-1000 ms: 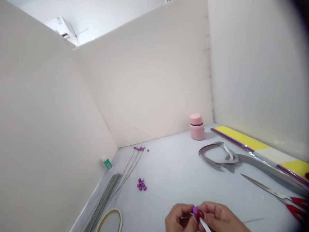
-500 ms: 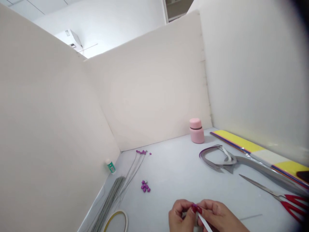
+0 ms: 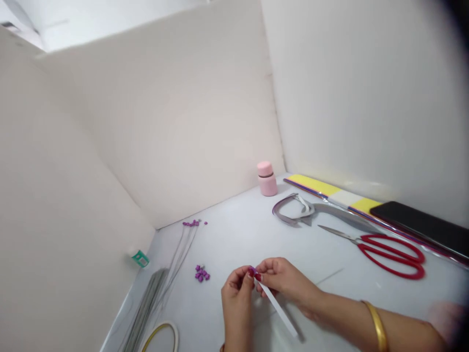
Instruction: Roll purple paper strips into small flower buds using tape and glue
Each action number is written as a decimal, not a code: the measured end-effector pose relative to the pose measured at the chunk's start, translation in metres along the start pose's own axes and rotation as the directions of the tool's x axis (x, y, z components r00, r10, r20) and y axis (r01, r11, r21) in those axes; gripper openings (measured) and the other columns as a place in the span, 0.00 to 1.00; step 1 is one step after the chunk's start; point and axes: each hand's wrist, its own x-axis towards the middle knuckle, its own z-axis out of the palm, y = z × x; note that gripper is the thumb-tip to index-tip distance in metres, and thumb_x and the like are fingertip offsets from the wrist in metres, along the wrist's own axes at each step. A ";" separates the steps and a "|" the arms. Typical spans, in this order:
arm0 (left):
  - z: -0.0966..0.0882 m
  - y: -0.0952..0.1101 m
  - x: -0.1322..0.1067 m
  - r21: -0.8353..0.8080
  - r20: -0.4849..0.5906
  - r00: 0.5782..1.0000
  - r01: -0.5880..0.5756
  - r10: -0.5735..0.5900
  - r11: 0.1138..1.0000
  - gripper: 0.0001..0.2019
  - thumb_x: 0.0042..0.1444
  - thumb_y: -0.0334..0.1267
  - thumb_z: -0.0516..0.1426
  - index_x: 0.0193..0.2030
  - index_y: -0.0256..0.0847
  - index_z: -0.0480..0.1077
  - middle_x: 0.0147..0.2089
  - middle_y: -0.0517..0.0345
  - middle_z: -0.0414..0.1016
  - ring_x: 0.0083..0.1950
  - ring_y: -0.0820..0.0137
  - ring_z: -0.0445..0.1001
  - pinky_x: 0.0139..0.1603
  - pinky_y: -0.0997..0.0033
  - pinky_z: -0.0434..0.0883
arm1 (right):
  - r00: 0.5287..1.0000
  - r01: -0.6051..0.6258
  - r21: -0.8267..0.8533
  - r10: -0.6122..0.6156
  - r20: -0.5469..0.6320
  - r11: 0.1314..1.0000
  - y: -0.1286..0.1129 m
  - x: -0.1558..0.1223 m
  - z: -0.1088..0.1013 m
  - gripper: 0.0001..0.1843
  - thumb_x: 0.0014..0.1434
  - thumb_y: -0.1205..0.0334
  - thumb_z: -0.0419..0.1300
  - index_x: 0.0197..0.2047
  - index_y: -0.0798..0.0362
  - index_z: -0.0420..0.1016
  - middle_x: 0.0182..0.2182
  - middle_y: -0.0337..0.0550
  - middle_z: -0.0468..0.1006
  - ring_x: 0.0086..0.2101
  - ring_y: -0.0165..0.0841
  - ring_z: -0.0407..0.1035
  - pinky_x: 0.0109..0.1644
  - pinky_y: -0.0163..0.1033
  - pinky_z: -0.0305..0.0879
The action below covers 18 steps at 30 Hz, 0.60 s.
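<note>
My left hand [image 3: 236, 293] and my right hand [image 3: 284, 281] meet over the grey table, fingertips pinched together on a small purple rolled piece [image 3: 252, 270]. A white paper strip [image 3: 278, 309] trails from the pinch toward me, under the right hand. A gold bangle [image 3: 375, 327] sits on my right wrist. A cluster of small purple pieces [image 3: 201, 274] lies on the table just left of my hands.
Thin wires [image 3: 181, 249] with purple tips, a bundle of wires [image 3: 146, 308], a tape ring [image 3: 161, 335] and a small green-labelled tube [image 3: 139, 258] lie at left. A pink bottle [image 3: 266, 179], grey paper strips [image 3: 296, 210], red scissors [image 3: 388, 247], coloured paper [image 3: 318, 186] and a black phone [image 3: 421, 226] lie at right.
The view has swung right and down, so my hands and forearms show more fully and the phone and whole scissors came into view. My fingers stay pinched on the purple piece.
</note>
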 end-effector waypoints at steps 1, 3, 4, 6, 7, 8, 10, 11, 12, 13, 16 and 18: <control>-0.001 -0.001 0.001 -0.010 0.014 1.000 0.025 -0.025 1.000 0.06 0.43 0.36 0.62 0.27 0.36 0.73 0.21 0.58 0.74 0.22 0.73 0.70 0.27 0.74 0.67 | 1.000 -0.001 0.006 0.001 -0.008 1.000 0.003 0.001 0.001 0.12 0.46 0.57 0.61 0.29 0.58 0.68 0.21 0.39 0.74 0.22 0.27 0.66 0.27 0.31 0.57; -0.002 -0.004 0.000 -0.026 0.044 0.996 0.075 -0.073 0.997 0.05 0.45 0.36 0.61 0.28 0.36 0.72 0.19 0.60 0.73 0.21 0.74 0.70 0.26 0.74 0.67 | 1.000 0.001 0.014 0.000 -0.025 1.000 0.008 0.003 0.001 0.11 0.46 0.60 0.61 0.29 0.59 0.68 0.21 0.39 0.74 0.22 0.26 0.66 0.26 0.31 0.56; -0.003 -0.006 -0.001 -0.033 0.056 0.994 0.094 -0.092 0.995 0.05 0.46 0.36 0.60 0.28 0.36 0.72 0.19 0.61 0.73 0.21 0.74 0.70 0.27 0.74 0.67 | 0.999 0.003 0.016 -0.003 -0.033 1.000 0.011 0.004 0.001 0.10 0.46 0.61 0.61 0.29 0.59 0.68 0.21 0.39 0.74 0.22 0.26 0.66 0.26 0.30 0.56; -0.005 -0.008 -0.002 -0.043 0.069 0.991 0.121 -0.118 0.992 0.04 0.47 0.35 0.60 0.29 0.36 0.72 0.20 0.60 0.73 0.22 0.73 0.71 0.28 0.75 0.67 | 0.999 0.008 0.018 -0.007 -0.043 1.000 0.014 0.004 0.001 0.08 0.47 0.62 0.59 0.28 0.59 0.67 0.20 0.38 0.73 0.21 0.25 0.65 0.26 0.30 0.56; -0.006 -0.009 -0.002 -0.046 0.070 0.990 0.128 -0.124 0.991 0.04 0.47 0.35 0.60 0.29 0.36 0.72 0.21 0.60 0.74 0.23 0.74 0.72 0.28 0.75 0.67 | 0.999 0.009 0.018 -0.008 -0.045 1.000 0.015 0.004 0.001 0.07 0.48 0.63 0.59 0.28 0.59 0.67 0.19 0.37 0.73 0.21 0.25 0.65 0.26 0.30 0.56; -0.006 -0.009 -0.002 -0.048 0.070 0.989 0.132 -0.128 0.990 0.04 0.47 0.34 0.60 0.28 0.36 0.72 0.21 0.60 0.74 0.23 0.74 0.72 0.29 0.76 0.67 | 0.999 0.009 0.018 -0.008 -0.047 1.000 0.015 0.004 0.001 0.07 0.48 0.63 0.58 0.28 0.59 0.67 0.19 0.37 0.72 0.21 0.25 0.64 0.27 0.30 0.56; -0.007 -0.009 -0.002 -0.051 0.069 0.988 0.139 -0.136 0.989 0.03 0.47 0.33 0.60 0.28 0.36 0.72 0.21 0.60 0.74 0.24 0.74 0.72 0.29 0.76 0.67 | 0.999 0.006 0.013 -0.006 -0.044 1.000 0.016 0.004 0.001 0.06 0.49 0.63 0.58 0.27 0.59 0.67 0.18 0.36 0.71 0.20 0.25 0.64 0.27 0.31 0.57; -0.006 -0.008 -0.002 -0.051 0.070 0.987 0.145 -0.141 0.988 0.03 0.47 0.33 0.60 0.28 0.36 0.72 0.21 0.60 0.74 0.24 0.74 0.72 0.29 0.76 0.68 | 0.999 0.005 0.009 -0.004 -0.041 1.000 0.016 0.004 0.000 0.06 0.49 0.64 0.57 0.27 0.59 0.67 0.18 0.36 0.71 0.20 0.25 0.64 0.27 0.31 0.57; -0.006 -0.007 -0.001 -0.051 0.073 0.986 0.152 -0.148 0.987 0.03 0.47 0.33 0.60 0.28 0.36 0.72 0.21 0.60 0.74 0.24 0.73 0.73 0.28 0.76 0.68 | 0.999 0.006 0.005 -0.006 -0.039 1.000 0.017 0.004 0.000 0.06 0.50 0.64 0.57 0.27 0.58 0.67 0.18 0.36 0.71 0.20 0.25 0.64 0.27 0.31 0.58; -0.006 -0.007 -0.001 -0.050 0.073 0.985 0.159 -0.155 0.986 0.03 0.47 0.33 0.60 0.28 0.36 0.72 0.20 0.60 0.74 0.23 0.73 0.73 0.28 0.76 0.68 | 0.999 0.008 0.002 -0.008 -0.036 1.000 0.017 0.004 0.000 0.05 0.50 0.64 0.57 0.27 0.58 0.67 0.18 0.36 0.71 0.20 0.25 0.64 0.27 0.31 0.58; -0.003 -0.005 -0.002 -0.045 0.065 0.983 0.173 -0.170 0.984 0.03 0.46 0.34 0.60 0.27 0.36 0.72 0.19 0.61 0.73 0.22 0.73 0.73 0.26 0.76 0.68 | 0.999 0.022 -0.005 -0.022 -0.030 1.000 0.019 0.004 -0.001 0.05 0.50 0.65 0.57 0.26 0.58 0.67 0.19 0.36 0.71 0.20 0.25 0.64 0.27 0.32 0.58; -0.002 -0.004 -0.003 -0.041 0.026 0.986 0.163 -0.162 0.986 0.03 0.45 0.34 0.60 0.27 0.37 0.72 0.18 0.62 0.73 0.21 0.74 0.72 0.25 0.77 0.67 | 0.999 0.030 -0.007 -0.030 -0.027 1.000 0.020 0.004 -0.002 0.06 0.50 0.64 0.58 0.26 0.57 0.67 0.19 0.36 0.71 0.21 0.26 0.64 0.27 0.32 0.58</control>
